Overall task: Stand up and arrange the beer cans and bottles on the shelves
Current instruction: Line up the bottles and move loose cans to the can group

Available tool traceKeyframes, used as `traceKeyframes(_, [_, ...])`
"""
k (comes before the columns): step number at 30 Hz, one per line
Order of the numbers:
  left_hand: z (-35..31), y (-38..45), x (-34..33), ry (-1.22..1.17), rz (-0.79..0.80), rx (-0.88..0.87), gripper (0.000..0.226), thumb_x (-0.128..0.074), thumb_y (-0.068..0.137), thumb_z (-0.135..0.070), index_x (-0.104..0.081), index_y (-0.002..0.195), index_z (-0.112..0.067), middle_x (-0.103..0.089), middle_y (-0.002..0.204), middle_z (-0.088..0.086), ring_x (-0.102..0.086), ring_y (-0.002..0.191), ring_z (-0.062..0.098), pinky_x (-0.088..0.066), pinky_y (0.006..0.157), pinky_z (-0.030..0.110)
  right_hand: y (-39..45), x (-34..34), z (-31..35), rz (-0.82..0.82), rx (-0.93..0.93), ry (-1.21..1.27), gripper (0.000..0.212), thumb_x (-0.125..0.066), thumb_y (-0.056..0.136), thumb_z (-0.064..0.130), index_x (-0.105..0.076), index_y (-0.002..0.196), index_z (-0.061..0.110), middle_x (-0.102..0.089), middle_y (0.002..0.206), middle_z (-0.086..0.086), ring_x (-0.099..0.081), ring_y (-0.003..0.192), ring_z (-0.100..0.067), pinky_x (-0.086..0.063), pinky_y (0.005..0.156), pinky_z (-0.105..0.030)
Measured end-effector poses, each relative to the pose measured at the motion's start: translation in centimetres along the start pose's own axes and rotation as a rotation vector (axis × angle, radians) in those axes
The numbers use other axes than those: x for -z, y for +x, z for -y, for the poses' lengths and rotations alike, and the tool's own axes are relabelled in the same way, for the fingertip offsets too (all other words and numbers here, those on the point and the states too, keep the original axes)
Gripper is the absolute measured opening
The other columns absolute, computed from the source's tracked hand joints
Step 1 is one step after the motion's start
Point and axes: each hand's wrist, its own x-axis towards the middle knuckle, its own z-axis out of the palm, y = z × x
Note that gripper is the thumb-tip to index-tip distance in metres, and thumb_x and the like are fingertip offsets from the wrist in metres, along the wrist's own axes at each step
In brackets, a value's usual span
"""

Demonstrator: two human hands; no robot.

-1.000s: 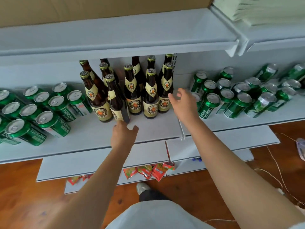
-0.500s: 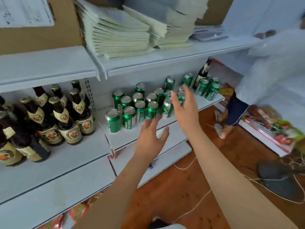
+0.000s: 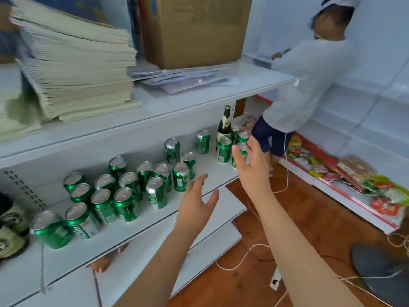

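1. The left hand [image 3: 195, 203] hangs in the air with fingers spread and loose, holding nothing, just in front of the edge of the middle shelf [image 3: 124, 240].
2. The right hand [image 3: 251, 163] is raised farther right, palm open and fingers straight, empty, near the small group of cans at the right end [image 3: 224, 149] of that shelf; whether it touches one cannot be told.
3. The main cluster of green cans [image 3: 124, 189] stands upright on the middle shelf, left of both hands; one can [image 3: 80, 222] at the near left shows sideways white lettering, too blurred to read for certain.
4. A dark beer bottle [image 3: 224, 127] with a round pale label stands upright at the far right end, behind the small group of cans; its writing is illegible.
5. Brown bottles [image 3: 11, 227] show only partly at the left edge.
6. Above, stacked paper [image 3: 75, 69] and a cardboard box [image 3: 194, 29] sit on the upper shelf.
7. Another person [image 3: 309, 85] bends at the right, over snack packets [image 3: 354, 173].
8. Against half a second ago, the view has swung right: the brown bottles have nearly left the frame, and both hands have moved right along the shelf, open as before.
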Motion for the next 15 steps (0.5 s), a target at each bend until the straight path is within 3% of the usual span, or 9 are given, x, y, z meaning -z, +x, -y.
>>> traceKeyframes(3, [0.2, 3.5, -2.2, 0.003, -0.034, 0.081, 0.056, -0.059, 0.092, -0.042, -0.041, 0.142, -0.026, -0.051, 0.135, -0.001, -0.053, 0.119, 0.014, -0.048, 0.099, 0.04, 4.1, 0.4, -2.3, 0.069, -0.006, 0.006, 0.074, -0.052, 0.093, 0.052, -0.025, 0.152, 0.015, -0.034, 0.154, -0.003, -0.034, 0.141, -0.016, -0.032, 0.116, -0.037])
traceKeyframes(11, [2.8, 14.2, -6.5, -0.005, -0.031, 0.166, 0.054, -0.063, 0.091, -0.029, -0.043, 0.14, -0.021, -0.052, 0.133, 0.003, -0.053, 0.116, 0.016, -0.048, 0.099, 0.041, 14.8, -2.8, -7.3, 0.154, -0.098, -0.016, 0.059, -0.062, 0.094, 0.03, -0.036, 0.144, 0.011, -0.05, 0.14, -0.005, -0.047, 0.124, -0.013, -0.029, 0.088, -0.01])
traceKeyframes(15, [3.1, 19.5, -8.8, 0.043, 0.021, 0.16, 0.053, -0.062, 0.09, -0.029, -0.045, 0.139, -0.02, -0.052, 0.132, 0.005, -0.054, 0.119, 0.021, -0.047, 0.1, 0.041, 19.8, -4.3, -9.0, 0.178, -0.096, -0.088, 0.059, -0.065, 0.092, 0.024, -0.039, 0.142, 0.005, -0.05, 0.141, -0.009, -0.048, 0.125, -0.017, -0.025, 0.085, -0.005])
